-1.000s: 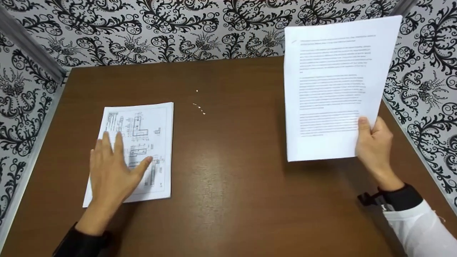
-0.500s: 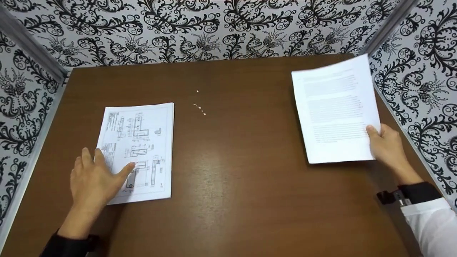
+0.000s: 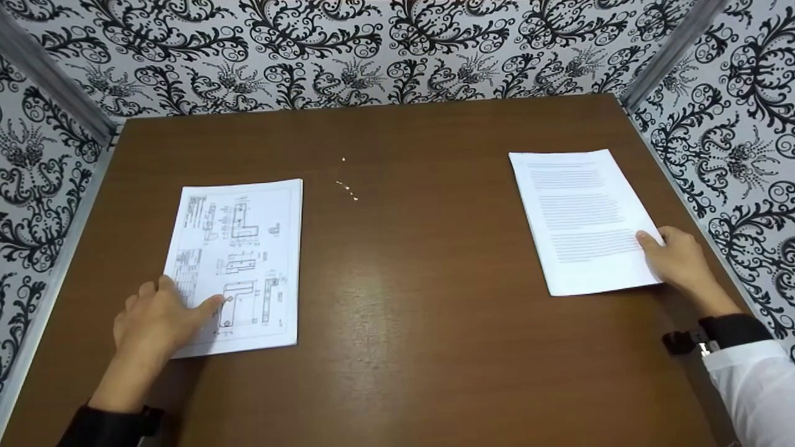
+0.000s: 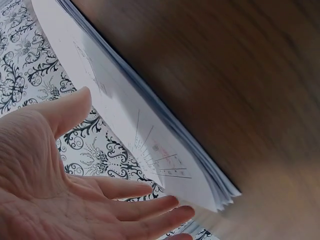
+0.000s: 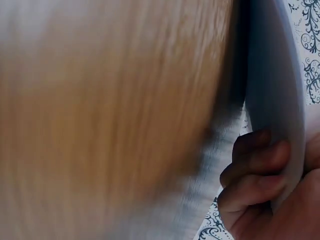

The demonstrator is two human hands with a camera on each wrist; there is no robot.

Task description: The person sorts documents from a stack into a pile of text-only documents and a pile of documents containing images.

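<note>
On the left of the table point(image 3: 404, 279) lies a stack of white paper point(image 3: 261, 248) with a technical drawing on its top sheet. My left hand point(image 3: 158, 323) is at the stack's lower left edge, thumb over the drawing. In the left wrist view, that hand's fingers point(image 4: 145, 207) are extended, with nothing in them, beside the stack's layered edge. Over on the right, my right hand point(image 3: 680, 261) grips printed text sheets point(image 3: 584, 217) by their right edge, thumb on top. The right wrist view shows its fingers point(image 5: 255, 170) curled beneath the sheets point(image 5: 277, 90).
Small pale specks point(image 3: 348, 188) mark the tabletop between the two papers. Patterned walls point(image 3: 354, 56) rise along the back and both sides, with grey posts point(image 3: 671, 53) at the corners.
The text sheets have come down from a raised, upright pose to lie nearly flat over the right of the table. My left hand has slid down and left, uncovering more drawing.
</note>
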